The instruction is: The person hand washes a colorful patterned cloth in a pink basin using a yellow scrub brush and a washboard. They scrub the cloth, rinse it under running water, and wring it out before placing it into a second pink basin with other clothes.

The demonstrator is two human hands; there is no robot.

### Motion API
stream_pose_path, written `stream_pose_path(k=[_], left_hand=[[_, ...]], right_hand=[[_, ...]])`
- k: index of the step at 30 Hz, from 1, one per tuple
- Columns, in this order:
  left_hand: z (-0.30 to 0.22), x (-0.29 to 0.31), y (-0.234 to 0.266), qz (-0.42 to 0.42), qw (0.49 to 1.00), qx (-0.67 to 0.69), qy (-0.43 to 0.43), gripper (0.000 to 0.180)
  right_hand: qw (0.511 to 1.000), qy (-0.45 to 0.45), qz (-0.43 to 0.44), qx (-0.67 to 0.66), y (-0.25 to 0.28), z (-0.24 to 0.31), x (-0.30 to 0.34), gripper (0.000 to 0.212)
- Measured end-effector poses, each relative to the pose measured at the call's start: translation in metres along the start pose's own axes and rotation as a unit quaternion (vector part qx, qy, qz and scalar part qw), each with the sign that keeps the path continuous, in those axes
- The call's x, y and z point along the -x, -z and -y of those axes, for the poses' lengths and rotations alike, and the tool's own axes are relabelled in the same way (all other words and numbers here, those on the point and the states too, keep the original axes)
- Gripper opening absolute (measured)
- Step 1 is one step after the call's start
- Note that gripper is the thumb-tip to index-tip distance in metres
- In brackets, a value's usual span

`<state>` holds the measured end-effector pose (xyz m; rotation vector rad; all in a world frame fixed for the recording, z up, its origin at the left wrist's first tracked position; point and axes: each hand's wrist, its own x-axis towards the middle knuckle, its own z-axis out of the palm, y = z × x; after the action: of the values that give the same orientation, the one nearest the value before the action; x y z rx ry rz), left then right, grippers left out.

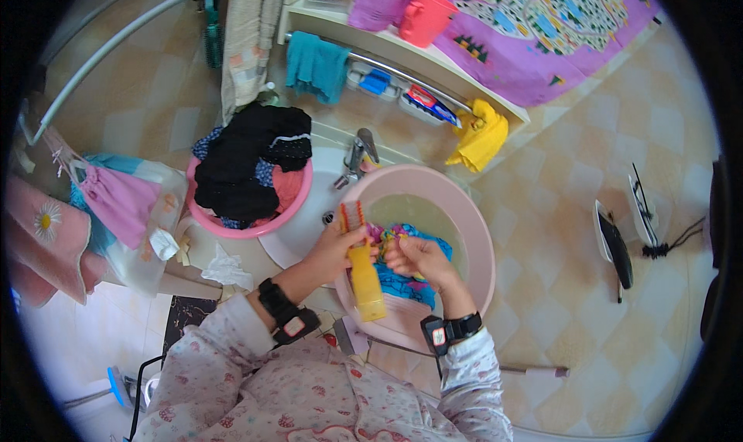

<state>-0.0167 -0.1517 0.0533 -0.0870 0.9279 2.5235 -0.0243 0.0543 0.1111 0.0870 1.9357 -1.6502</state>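
My left hand (333,250) is closed round a yellow scrub brush (367,283). Its orange-red bristle end points away from me and its broad yellow end hangs toward my body. Just to the right, my right hand (422,258) has curled fingers gripping a wet blue cloth (409,289) patterned in pink and yellow; the fingertips are partly hidden. The cloth lies bunched against the near wall of a large pale pink basin (481,248), partly in cloudy water (422,210).
The basin overlaps a white sink (298,237) with a chrome faucet (360,154). A smaller pink tub (305,194) at left holds dark clothes (240,159). Beyond stands a shelf with a rail (387,69), a teal towel (317,64) and a yellow cloth (481,136).
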Motion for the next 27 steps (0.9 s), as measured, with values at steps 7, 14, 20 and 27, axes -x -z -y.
stream_pose_path(k=[7,14,20,27], left_hand=[[-0.041,0.029,0.089,-0.122,0.988,0.015,0.090,0.018],[0.009,-0.039,0.154,-0.167,0.978,0.064,0.106,0.019],[0.057,-0.128,0.156,-0.199,0.979,0.049,0.012,0.019],[0.066,-0.167,0.177,-0.237,0.970,0.046,0.019,0.025]], right_hand=[[0.880,0.277,-0.128,0.364,0.010,0.032,-0.137,0.028],[0.734,0.223,-0.181,0.616,0.012,0.062,-0.223,0.045],[0.621,0.184,-0.036,0.761,0.027,0.056,-0.277,0.065],[0.608,0.178,-0.049,0.772,0.034,0.054,-0.312,0.069]])
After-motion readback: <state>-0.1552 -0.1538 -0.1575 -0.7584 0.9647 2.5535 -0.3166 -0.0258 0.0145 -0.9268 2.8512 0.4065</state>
